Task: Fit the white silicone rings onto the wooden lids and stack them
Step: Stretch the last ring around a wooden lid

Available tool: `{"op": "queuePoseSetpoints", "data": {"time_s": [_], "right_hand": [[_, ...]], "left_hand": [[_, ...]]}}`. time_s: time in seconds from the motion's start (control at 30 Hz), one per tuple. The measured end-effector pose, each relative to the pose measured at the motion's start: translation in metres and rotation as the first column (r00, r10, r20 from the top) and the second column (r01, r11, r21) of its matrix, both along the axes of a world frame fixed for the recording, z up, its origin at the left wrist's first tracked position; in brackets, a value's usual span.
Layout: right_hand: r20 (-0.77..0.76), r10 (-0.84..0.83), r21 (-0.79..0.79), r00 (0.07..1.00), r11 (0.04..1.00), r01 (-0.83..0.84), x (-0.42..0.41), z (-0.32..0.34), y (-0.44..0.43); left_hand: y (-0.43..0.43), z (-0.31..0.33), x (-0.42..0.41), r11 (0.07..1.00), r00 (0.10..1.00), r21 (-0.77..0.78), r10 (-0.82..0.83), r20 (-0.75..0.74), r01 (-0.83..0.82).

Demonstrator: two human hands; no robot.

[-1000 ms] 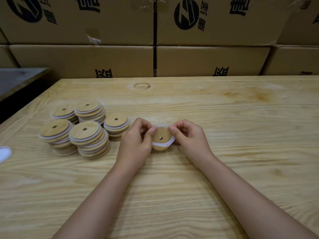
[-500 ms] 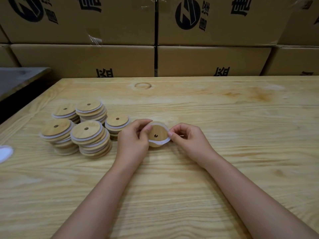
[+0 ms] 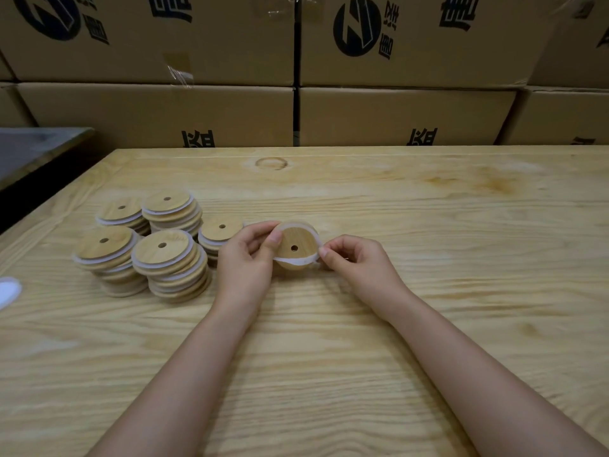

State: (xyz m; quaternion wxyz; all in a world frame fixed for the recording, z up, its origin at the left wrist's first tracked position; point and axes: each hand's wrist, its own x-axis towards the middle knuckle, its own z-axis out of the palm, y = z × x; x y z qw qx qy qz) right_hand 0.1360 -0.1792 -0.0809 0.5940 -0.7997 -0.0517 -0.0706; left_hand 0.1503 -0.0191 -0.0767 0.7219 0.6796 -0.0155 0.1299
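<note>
A round wooden lid point(image 3: 294, 246) with a small centre hole is tilted up above the table between my hands. A white silicone ring point(image 3: 296, 259) loops partly around its rim, with a loose strand crossing the lower face. My left hand point(image 3: 247, 260) grips the lid's left edge with thumb and fingers. My right hand point(image 3: 356, 262) pinches the ring at the lid's right edge. To the left stand several stacks of ringed lids point(image 3: 168, 258), the shortest stack point(image 3: 219, 232) right beside my left hand.
The wooden table point(image 3: 428, 291) stretches wide to the right and towards me. Cardboard boxes point(image 3: 395, 113) form a wall along its far edge. A white object point(image 3: 9, 291) lies at the left edge. A dark surface point(image 3: 33, 150) sits beyond the left corner.
Both hands and the lid have shifted a little to the left and away from me. The ring has been pulled further round the rim.
</note>
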Motion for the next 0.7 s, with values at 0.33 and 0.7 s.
{"op": "queuePoseSetpoints", "data": {"time_s": [0.33, 0.7], "right_hand": [[-0.082, -0.062, 0.227, 0.995, 0.971, 0.079, 0.0042, -0.0002, -0.0039], [-0.128, -0.058, 0.338, 0.99, 0.936, 0.098, 0.0058, 0.0007, -0.0005]], "left_hand": [[-0.0043, -0.0024, -0.0041, 0.975, 0.985, 0.176, -0.152, 0.078, 0.137], [-0.0066, 0.0016, -0.0053, 0.998, 0.998, 0.016, -0.063, 0.007, 0.063]]}}
